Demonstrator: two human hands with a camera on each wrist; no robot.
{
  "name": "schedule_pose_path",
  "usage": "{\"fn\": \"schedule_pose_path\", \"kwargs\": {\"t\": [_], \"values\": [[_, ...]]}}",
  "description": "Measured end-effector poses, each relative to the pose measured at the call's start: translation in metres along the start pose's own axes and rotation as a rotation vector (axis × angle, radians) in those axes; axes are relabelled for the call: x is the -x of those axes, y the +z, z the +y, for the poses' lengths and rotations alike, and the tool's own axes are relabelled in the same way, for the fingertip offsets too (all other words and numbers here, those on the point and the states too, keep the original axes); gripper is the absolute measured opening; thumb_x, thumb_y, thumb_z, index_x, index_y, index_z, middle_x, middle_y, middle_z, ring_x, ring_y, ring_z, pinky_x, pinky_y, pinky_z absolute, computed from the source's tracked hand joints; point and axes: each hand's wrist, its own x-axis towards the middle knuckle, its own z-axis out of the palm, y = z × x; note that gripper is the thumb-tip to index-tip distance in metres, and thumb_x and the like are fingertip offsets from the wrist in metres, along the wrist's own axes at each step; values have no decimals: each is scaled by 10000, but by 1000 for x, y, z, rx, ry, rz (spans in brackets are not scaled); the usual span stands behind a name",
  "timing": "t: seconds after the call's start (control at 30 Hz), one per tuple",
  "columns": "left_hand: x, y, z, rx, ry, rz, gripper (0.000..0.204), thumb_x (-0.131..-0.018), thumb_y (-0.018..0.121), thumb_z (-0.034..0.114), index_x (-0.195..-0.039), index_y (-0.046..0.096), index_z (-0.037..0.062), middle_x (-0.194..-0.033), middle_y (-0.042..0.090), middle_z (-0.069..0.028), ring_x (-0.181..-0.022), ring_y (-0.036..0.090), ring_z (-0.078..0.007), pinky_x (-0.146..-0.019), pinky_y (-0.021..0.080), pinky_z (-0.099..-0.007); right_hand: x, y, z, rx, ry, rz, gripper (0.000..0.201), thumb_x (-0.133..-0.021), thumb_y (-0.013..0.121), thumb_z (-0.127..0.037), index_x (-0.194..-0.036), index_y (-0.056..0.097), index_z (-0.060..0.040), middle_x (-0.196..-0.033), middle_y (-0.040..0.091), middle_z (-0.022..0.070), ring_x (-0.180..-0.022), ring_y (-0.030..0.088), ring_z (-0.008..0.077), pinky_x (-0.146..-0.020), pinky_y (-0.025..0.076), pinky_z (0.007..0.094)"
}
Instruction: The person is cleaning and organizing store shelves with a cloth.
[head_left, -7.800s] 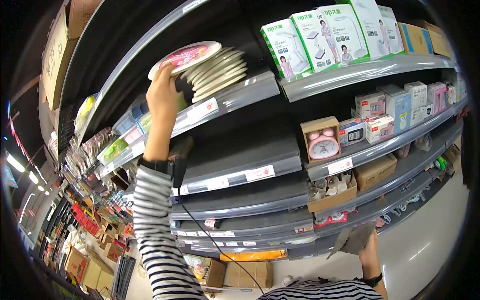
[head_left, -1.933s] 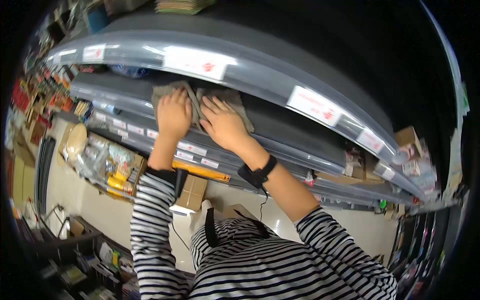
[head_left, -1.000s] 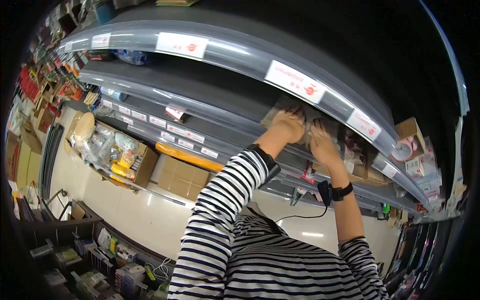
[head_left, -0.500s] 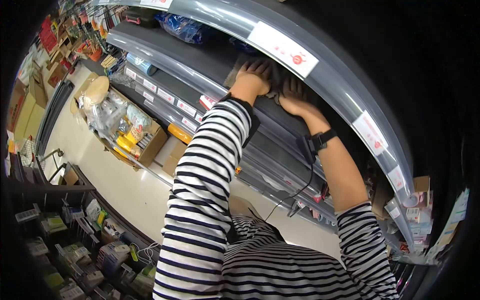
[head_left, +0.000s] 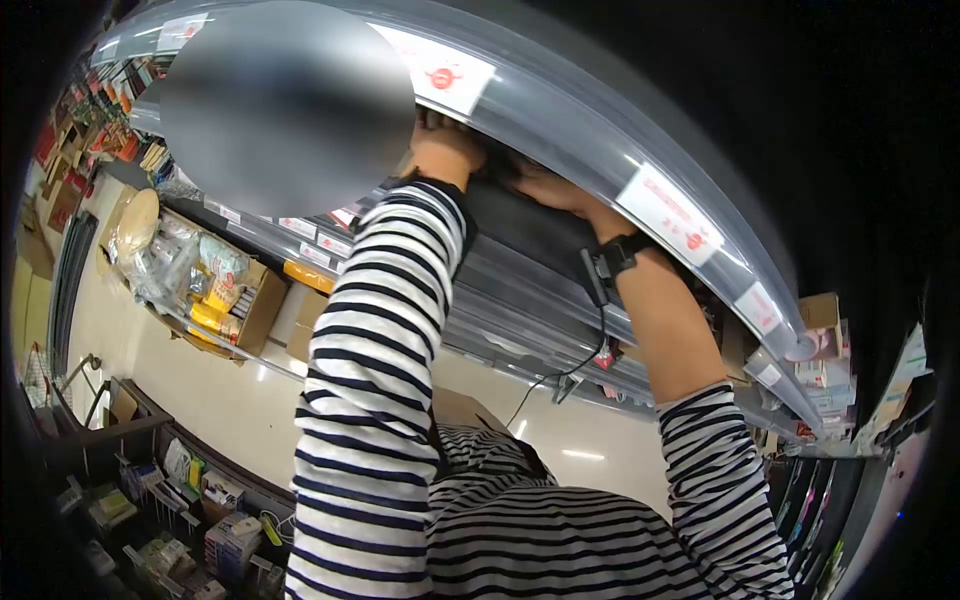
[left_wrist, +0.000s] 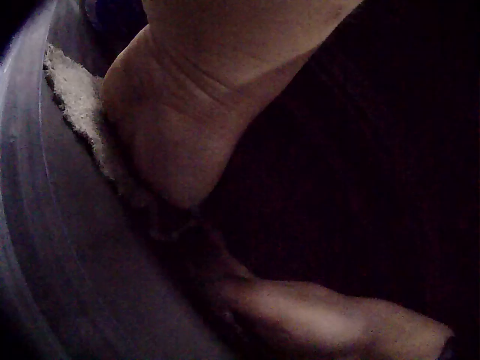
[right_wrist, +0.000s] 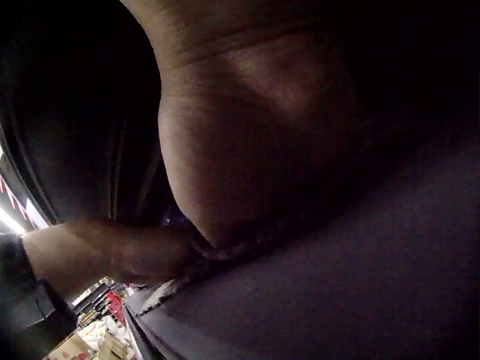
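Leftward along the dark-grey flat shelf (head_left: 520, 222), left hand (head_left: 445, 157) and right hand (head_left: 552, 190) had been moved; grips undeterminable. Rough greyish cloth (left_wrist: 75, 94) could have been bunched by uneven pressure.

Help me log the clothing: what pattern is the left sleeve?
The left sleeve has dark and white stripes, seen best in the head view.
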Motion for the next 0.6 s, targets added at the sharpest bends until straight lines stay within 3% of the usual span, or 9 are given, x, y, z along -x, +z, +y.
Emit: {"fn": "schedule_pose_path", "kwargs": {"t": [0.2, 0.33, 0.43, 0.6], "values": [[37, -34, 132, 110, 112, 57, 578, -933, 287, 407, -1450, 204, 162, -1496, 212, -95, -1373, 175, -307, -1108, 111, -486, 119, 9, 85, -110, 114, -21, 661, -909, 397, -498, -1429, 261, -113, -1513, 141, 148, -1402, 101, 282, -1134, 99, 406], [50, -41, 214, 191, 193, 22, 552, -934, 299, 380, -1430, 229, 148, -1467, 247, -101, -1341, 214, -304, -1089, 149, -478, 195, 21, 131, -217, 302, -46, 653, -906, 429, -512, -1424, 310, -134, -1512, 179, 135, -1403, 128, 263, -1136, 116, 383], [55, -40, 254, 226, 229, -5, 533, -935, 308, 359, -1415, 249, 137, -1444, 273, -105, -1317, 244, -302, -1074, 177, -472, 227, 21, 131, -313, 663, -118, 672, -884, 478, -525, -1431, 306, -175, -1523, 151, 118, -1402, 130, 274, -1131, 140, 387], [49, -32, 280, 257, 236, -36, 501, -936, 323, 325, -1391, 281, 120, -1407, 316, -113, -1277, 293, -298, -1050, 225, -462, 238, 35, 167, -332, 619, -24, 668, -890, 474, -512, -1433, 297, -168, -1523, 148, 118, -1403, 128, 270, -1132, 138, 383]]}}
